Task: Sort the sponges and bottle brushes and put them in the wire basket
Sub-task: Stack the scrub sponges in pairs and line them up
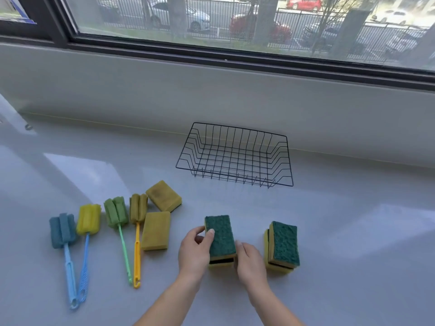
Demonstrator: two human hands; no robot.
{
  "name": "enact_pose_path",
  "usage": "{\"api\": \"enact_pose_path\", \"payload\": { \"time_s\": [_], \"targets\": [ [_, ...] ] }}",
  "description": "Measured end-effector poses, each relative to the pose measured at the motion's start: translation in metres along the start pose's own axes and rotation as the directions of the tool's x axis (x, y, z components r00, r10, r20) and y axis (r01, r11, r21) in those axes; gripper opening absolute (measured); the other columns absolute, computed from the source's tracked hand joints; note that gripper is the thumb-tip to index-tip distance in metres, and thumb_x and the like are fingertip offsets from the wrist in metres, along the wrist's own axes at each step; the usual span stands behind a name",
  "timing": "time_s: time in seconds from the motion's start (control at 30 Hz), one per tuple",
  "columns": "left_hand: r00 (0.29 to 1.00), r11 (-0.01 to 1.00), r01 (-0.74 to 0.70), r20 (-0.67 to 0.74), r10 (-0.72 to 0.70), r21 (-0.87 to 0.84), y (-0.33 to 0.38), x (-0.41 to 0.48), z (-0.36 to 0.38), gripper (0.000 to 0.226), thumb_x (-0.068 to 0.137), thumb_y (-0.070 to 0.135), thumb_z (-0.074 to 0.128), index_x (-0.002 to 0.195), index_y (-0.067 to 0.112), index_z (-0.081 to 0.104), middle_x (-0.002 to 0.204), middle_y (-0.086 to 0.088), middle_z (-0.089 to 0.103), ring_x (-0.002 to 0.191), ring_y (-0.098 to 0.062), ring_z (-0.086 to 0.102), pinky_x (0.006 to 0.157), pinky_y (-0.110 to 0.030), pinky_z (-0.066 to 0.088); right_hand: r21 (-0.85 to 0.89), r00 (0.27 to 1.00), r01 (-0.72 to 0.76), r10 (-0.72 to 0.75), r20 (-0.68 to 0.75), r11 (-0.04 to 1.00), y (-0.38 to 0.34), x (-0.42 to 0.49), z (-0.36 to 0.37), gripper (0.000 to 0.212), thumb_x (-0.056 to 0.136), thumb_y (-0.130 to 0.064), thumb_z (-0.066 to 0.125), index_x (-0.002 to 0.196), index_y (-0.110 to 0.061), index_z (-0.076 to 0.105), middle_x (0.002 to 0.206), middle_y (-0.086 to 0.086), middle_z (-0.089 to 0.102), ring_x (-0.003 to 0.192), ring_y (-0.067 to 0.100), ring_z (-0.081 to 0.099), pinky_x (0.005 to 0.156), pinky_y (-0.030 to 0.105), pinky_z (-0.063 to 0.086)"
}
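A pale grey counter (329,231) beneath a window (235,24) carries the items to be sorted. Near the centre foreground stands a stack of two green-topped scouring sponges (220,236), scouring faces up, yellow foam below. The left hand (194,251) grasps this stack on its left side, the thumb lying over the green top face near the far corner and the remaining fingers curled against the left edge. The right hand (250,260) presses its fingers against the stack's near right side; the stack therefore sits between the two hands, held from both flanks and resting on the counter. To the right, apart from the hands, stands a second stack of green-topped sponges (283,245), slightly askew. The black wire basket (235,177) lies farther back, near the wall, with nothing inside it. To the left of the held stack lie two plain yellow sponges: one (155,230) flat just beside the left hand's reach, the other (164,196) behind it and turned at an angle. Farther left, four foam bottle brushes lie side by side with handles toward the viewer: olive head on orange handle (137,211), green (116,212), yellow head on blue handle (89,218), and blue (62,230).
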State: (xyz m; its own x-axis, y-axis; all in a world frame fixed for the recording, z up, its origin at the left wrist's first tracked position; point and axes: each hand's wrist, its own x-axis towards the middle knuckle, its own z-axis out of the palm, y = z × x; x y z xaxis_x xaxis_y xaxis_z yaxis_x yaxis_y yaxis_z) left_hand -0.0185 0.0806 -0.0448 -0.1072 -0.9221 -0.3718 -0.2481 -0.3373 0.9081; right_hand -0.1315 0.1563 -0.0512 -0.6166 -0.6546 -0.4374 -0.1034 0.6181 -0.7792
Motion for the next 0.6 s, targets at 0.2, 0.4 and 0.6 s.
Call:
{"api": "enact_pose_path", "payload": {
  "time_s": [0.2,0.4,0.6],
  "targets": [
    [0.998,0.991,-0.018,0.06,0.011,0.129,-0.006,0.001,-0.002,0.036,0.09,0.047,0.061,0.119,0.027,0.056,0.106,-0.001,0.056,0.097,-0.012,0.059,0.082,-0.03,0.05,0.17,0.996,-0.045,0.032,0.08,0.984,-0.001,-0.005,-0.003,0.031,0.1,-0.052,0.05,0.095,-0.028,0.068,0.086,-0.01,0.068,0.085,0.017,0.063,0.086,0.042,0.054],
    [0.966,0.987,0.115,0.22,-0.137,0.11,-0.009,0.005,-0.005,0.064,0.087,0.038,0.067,0.143,0.029,0.037,0.119,-0.001,0.059,0.105,-0.017,0.063,0.097,-0.043,0.051,0.07,0.997,0.012,-0.018,0.076,0.997,-0.006,-0.012,-0.007,0.043,0.102,-0.046,0.05,0.137,-0.021,0.056,0.131,-0.001,0.062,0.11,0.011,0.059,0.104,0.037,0.049],
    [0.957,0.991,0.088,0.267,-0.111,0.096,-0.006,0.006,0.007,0.055,0.086,0.036,0.068,0.136,0.032,0.047,0.112,0.001,0.065,0.098,-0.014,0.067,0.091,-0.041,0.054,-0.034,0.952,0.296,-0.298,-0.072,0.954,-0.029,-0.02,-0.036,0.034,0.098,-0.019,0.062,0.132,-0.02,0.06,0.121,-0.008,0.058,0.112,0.0,0.056,0.091,0.021,0.05]
  ]
}}
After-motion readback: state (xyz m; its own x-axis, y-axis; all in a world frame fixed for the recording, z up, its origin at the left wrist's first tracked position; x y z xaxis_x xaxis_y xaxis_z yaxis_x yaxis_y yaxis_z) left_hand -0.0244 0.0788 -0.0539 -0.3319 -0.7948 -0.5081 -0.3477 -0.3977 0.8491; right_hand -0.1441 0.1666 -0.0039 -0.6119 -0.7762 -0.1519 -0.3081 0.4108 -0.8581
